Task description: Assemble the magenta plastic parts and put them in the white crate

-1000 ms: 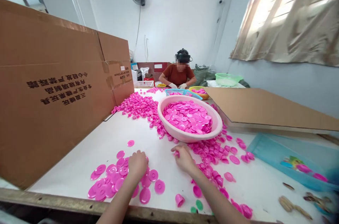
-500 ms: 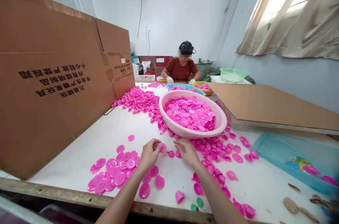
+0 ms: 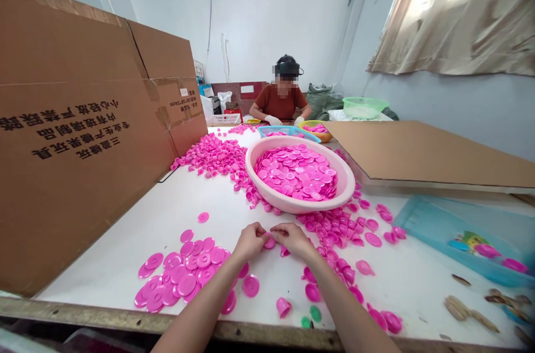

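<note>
Between my hands, over the white table, is a small pink toy saucer (image 3: 270, 241). My left hand (image 3: 251, 240) pinches it at its left edge. From the other side, the bent fingers of my right hand (image 3: 291, 237) come together at the saucer's upper edge; what they grip is hidden. Below the right fingers lies a small pink toy piece (image 3: 285, 251). Many loose pink saucers (image 3: 186, 284) are spread left of my left forearm. Pink toy cups (image 3: 334, 226) lie heaped to the right of my right hand.
Ahead stands a pale pink basin (image 3: 300, 207) full of saucers. Another cup heap (image 3: 213, 153) lies beside a tall cardboard box (image 3: 83, 119). At right are a cardboard sheet (image 3: 422, 152) and a blue plastic bag (image 3: 434, 236). Across the table a gloved co-worker (image 3: 282, 101) sits behind a blue basket (image 3: 288, 131).
My hands have come together around the saucer, the left moving right and the right slightly left. The view has shifted a little. The co-worker's head has bent lower.
</note>
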`<control>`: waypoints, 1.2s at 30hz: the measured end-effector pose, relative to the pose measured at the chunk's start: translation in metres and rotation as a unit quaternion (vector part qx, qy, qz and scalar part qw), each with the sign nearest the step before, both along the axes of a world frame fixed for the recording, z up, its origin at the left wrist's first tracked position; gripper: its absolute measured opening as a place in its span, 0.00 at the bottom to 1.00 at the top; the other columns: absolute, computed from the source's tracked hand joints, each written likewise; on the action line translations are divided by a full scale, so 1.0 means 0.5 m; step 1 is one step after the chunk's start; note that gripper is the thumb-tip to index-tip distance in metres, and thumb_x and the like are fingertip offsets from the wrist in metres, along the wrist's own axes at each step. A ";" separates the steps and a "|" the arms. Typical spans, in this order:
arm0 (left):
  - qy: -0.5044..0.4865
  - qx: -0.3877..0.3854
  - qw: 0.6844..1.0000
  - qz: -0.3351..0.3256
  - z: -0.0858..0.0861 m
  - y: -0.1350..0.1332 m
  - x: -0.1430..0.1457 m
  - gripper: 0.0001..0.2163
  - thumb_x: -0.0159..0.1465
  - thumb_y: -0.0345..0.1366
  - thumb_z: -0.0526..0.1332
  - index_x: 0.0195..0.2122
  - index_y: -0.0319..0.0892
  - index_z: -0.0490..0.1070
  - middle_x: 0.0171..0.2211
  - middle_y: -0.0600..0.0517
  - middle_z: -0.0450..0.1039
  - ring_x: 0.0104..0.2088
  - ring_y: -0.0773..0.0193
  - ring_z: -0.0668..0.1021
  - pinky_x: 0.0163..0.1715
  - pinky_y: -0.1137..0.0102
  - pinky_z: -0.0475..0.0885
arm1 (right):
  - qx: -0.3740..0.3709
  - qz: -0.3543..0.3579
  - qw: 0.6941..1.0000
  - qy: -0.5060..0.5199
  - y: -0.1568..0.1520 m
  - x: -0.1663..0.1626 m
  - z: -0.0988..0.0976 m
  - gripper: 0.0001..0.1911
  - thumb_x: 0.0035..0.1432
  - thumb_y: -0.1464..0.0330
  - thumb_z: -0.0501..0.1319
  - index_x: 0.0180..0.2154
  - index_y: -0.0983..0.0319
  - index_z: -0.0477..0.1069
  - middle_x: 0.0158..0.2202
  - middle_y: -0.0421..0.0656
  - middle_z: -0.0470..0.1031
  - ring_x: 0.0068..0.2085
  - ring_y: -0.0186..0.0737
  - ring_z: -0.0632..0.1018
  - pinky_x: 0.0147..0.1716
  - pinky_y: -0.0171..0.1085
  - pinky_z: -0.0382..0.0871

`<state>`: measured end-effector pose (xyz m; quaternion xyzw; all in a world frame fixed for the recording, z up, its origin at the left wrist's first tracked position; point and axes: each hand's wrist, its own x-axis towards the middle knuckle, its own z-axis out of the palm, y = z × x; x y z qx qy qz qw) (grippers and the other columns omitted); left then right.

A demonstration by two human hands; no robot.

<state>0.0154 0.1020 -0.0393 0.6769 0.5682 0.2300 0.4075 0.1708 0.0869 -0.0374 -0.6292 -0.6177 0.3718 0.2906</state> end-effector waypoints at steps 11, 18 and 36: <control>0.192 0.136 0.971 0.051 0.039 0.039 0.048 0.12 0.58 0.40 0.49 0.38 0.39 0.62 0.39 0.45 0.66 0.40 0.57 0.68 0.37 0.65 0.60 | -0.054 0.012 0.998 -0.040 0.001 -0.014 0.000 0.07 0.47 0.66 0.58 0.28 0.61 0.73 0.22 0.38 0.72 0.20 0.28 0.70 0.23 0.28 0.61; 0.279 0.174 0.942 0.059 0.002 0.031 0.068 0.10 0.60 0.38 0.47 0.40 0.42 0.60 0.40 0.46 0.61 0.41 0.56 0.63 0.38 0.63 0.57 | -0.094 0.019 0.994 -0.052 0.032 -0.014 -0.013 0.05 0.43 0.69 0.60 0.25 0.63 0.72 0.20 0.38 0.71 0.18 0.28 0.68 0.18 0.28 0.59; 0.206 0.161 0.965 -0.001 0.103 -0.046 -0.010 0.17 0.63 0.44 0.42 0.39 0.37 0.63 0.29 0.45 0.71 0.29 0.63 0.73 0.26 0.71 0.57 | -0.020 0.140 0.989 -0.036 0.001 -0.039 0.051 0.12 0.47 0.63 0.57 0.21 0.65 0.69 0.15 0.38 0.66 0.16 0.28 0.64 0.15 0.27 0.54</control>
